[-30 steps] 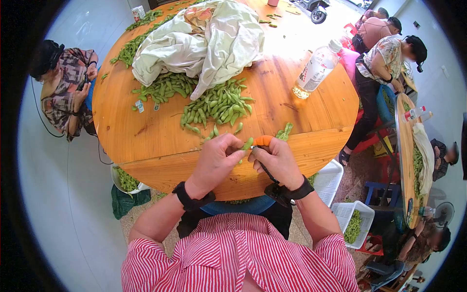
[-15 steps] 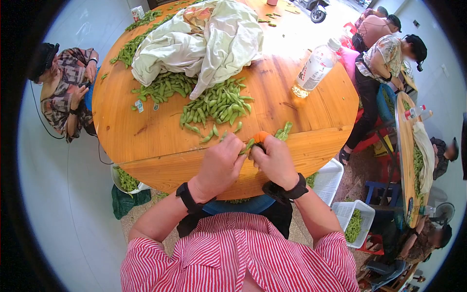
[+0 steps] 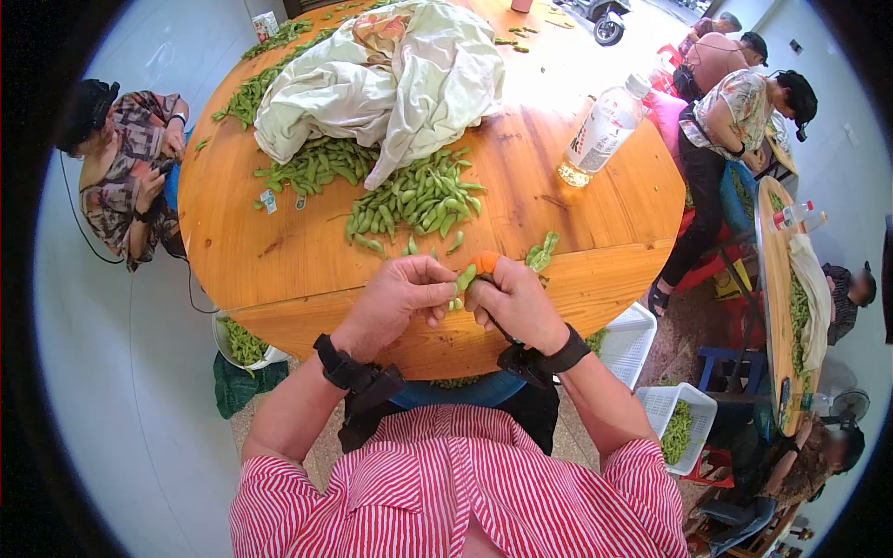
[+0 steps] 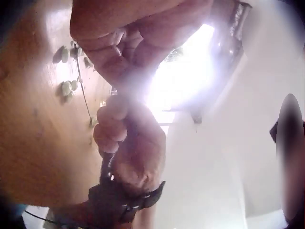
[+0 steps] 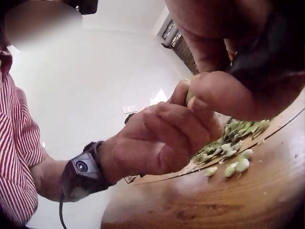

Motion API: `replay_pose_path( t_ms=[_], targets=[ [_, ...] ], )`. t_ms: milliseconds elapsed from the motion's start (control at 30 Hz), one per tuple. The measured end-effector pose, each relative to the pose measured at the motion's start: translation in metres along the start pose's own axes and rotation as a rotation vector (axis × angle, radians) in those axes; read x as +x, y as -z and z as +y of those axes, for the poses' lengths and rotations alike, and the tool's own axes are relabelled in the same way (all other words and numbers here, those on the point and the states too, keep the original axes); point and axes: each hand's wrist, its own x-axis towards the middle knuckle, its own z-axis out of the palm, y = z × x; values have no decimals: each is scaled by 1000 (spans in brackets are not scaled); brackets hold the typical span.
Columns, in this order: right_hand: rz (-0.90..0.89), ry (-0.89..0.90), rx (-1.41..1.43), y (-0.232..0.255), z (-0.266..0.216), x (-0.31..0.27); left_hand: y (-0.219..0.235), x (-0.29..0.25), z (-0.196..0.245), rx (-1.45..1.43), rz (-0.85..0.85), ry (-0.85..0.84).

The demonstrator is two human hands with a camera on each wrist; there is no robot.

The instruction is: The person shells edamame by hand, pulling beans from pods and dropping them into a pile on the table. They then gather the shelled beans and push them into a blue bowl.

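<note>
Just over the near edge of the round wooden table (image 3: 577, 270), my left hand (image 3: 395, 302) pinches a green soybean pod (image 3: 466, 277) by its end. My right hand (image 3: 521, 302) meets the pod from the other side, an orange cover (image 3: 485, 261) on one of its fingers. Its curled fingers hold a slim dark-handled tool (image 4: 108, 164), whose tip is hidden. In the right wrist view both hands' fingertips come together, mostly hiding the pod. Beyond the hands lies a heap of soybean pods (image 3: 419, 200), with a few loose pods in front.
A pale cloth (image 3: 372, 102) covers more pods at the back. A clear bottle (image 3: 605, 135) stands at the right, with flattened green pods (image 3: 542, 251) nearer me. White baskets (image 3: 674, 428) stand at the lower right. A person (image 3: 130, 177) sits at the left; others work at the right.
My left hand turned over the pod half a second ago, and has since drawn slightly left and opened out its grip. The right hand has shifted a little left.
</note>
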Motion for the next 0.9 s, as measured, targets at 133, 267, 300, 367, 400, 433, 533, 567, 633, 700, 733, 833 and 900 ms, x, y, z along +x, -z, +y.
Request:
replay_pose_path(
  t_ms=[133,267,300,367,400,433,533,567,633,700,733,833,900],
  targets=[
    [-67,-139,254,0,5,2,-1,-1,1,-127,-52,45],
    [-74,-195,184,-2,4,1,-13,-6,-2,754,134,-430],
    [-77,-195,184,-2,4,1,-11,-6,-5,1124,160,-711],
    [-64,-186,182,-2,4,2,-8,-1,-11,1113,166,-767],
    [-64,-185,180,-2,4,1,-8,1,-11,1100,173,-824],
    [-66,-185,167,-2,3,1,-9,0,-11,1100,174,-825],
    [-88,-191,146,0,-2,2,-13,-5,-4,757,147,-474],
    [-105,-195,138,1,-2,2,-14,-5,0,555,140,-290],
    [-118,-184,159,1,1,4,-13,-4,3,354,130,-108],
    [-132,-173,181,2,1,6,-9,-3,5,276,88,-40],
    [-158,-189,217,3,0,6,-7,-3,5,277,89,-40],
    [-201,-222,309,3,0,8,-1,0,0,78,30,19],
    [-217,-239,365,2,2,9,1,1,-1,18,20,46]
  ],
)
